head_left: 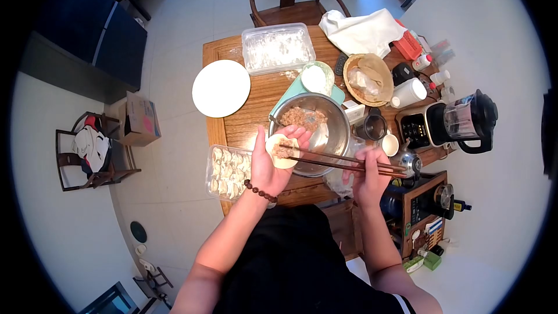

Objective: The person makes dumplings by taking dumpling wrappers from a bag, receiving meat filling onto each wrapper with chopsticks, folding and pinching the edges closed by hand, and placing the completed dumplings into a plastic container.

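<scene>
— What is your left hand (266, 168) doing, there near the middle of the frame?

— I have it palm up, unclenched, with a round dough wrapper (282, 164) resting across it. A lump of filling (283, 147) sits on the wrapper. A beaded bracelet (260, 190) circles that wrist.

— And your right hand (371, 180)?

— Right of centre, gripping a pair of dark chopsticks (325, 153). They run leftward until their tips are at the lump on my wrapper; I can't tell whether they press into it.

— What's that just above the wrapper?

— My metal bowl (342, 134), in the centre of the frame, with a mound of minced mixture (299, 116) inside. From here, my left fingers overlap its lower left part.

— And over to the left?

— A clear tray (209, 166) with rows of folded dumplings (228, 171), at the left edge of the wooden counter (258, 102) and partly hidden by my left hand. Above it there's a round white plate (221, 88), and at upper centre a clear plastic container (246, 52) dusted white inside.

— The right side?

— A woven basket (347, 74) holding a plastic bag (365, 84), and farther right a blender (465, 119).
</scene>
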`<action>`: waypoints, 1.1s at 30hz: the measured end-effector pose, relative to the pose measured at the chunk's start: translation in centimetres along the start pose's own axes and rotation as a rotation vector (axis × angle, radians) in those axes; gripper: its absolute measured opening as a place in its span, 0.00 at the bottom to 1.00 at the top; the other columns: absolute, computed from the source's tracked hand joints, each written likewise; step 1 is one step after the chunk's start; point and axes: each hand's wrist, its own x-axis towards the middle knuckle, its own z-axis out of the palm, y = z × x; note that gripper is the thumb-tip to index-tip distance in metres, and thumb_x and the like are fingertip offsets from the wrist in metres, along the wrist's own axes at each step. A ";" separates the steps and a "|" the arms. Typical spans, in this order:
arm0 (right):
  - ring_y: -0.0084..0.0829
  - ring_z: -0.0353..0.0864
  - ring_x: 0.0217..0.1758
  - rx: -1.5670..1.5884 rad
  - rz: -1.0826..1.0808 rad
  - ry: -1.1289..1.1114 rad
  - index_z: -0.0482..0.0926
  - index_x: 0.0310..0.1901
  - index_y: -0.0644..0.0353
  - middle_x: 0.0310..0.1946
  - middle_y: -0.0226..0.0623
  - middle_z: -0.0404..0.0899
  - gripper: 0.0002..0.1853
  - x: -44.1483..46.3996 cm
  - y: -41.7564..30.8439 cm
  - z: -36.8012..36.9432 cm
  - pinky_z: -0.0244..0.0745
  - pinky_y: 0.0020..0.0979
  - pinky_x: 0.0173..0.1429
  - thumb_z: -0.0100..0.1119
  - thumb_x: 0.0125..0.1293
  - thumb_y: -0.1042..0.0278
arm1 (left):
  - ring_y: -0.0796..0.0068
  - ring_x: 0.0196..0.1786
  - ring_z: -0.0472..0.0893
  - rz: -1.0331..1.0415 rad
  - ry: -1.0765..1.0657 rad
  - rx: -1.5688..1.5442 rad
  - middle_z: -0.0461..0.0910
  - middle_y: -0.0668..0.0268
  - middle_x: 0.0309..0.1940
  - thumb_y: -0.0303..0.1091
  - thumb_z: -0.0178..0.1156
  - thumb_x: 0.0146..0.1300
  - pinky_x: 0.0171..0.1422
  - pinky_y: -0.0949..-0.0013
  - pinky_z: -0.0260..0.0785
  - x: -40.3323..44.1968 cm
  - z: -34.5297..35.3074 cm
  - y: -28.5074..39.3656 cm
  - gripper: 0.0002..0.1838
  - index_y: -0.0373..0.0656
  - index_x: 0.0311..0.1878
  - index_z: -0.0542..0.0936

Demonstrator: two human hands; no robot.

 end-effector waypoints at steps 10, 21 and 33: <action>0.30 0.76 0.19 0.045 0.033 0.043 0.70 0.39 0.63 0.32 0.41 0.75 0.13 -0.1 0.3 -0.4 0.73 0.32 0.20 0.47 0.83 0.64 | 0.50 0.69 0.74 -0.001 0.036 -0.022 0.75 0.46 0.61 0.62 0.38 0.81 0.72 0.53 0.71 -0.5 0.6 0.0 0.38 0.29 0.59 0.73; 0.33 0.77 0.21 0.282 0.201 0.267 0.72 0.38 0.62 0.23 0.41 0.76 0.15 0.4 -0.7 0.2 0.72 0.32 0.23 0.45 0.83 0.62 | 0.50 0.69 0.75 -0.005 0.002 0.004 0.76 0.47 0.60 0.63 0.37 0.81 0.72 0.54 0.70 -0.8 0.7 0.0 0.38 0.30 0.59 0.74; 0.25 0.79 0.22 -0.260 -0.004 0.273 0.73 0.36 0.63 0.23 0.36 0.80 0.15 6.8 9.2 -4.4 0.75 0.27 0.27 0.53 0.81 0.62 | 0.50 0.71 0.74 -0.008 0.055 -0.002 0.74 0.47 0.64 0.64 0.41 0.79 0.76 0.54 0.70 0.1 -2.0 -0.3 0.39 0.29 0.62 0.72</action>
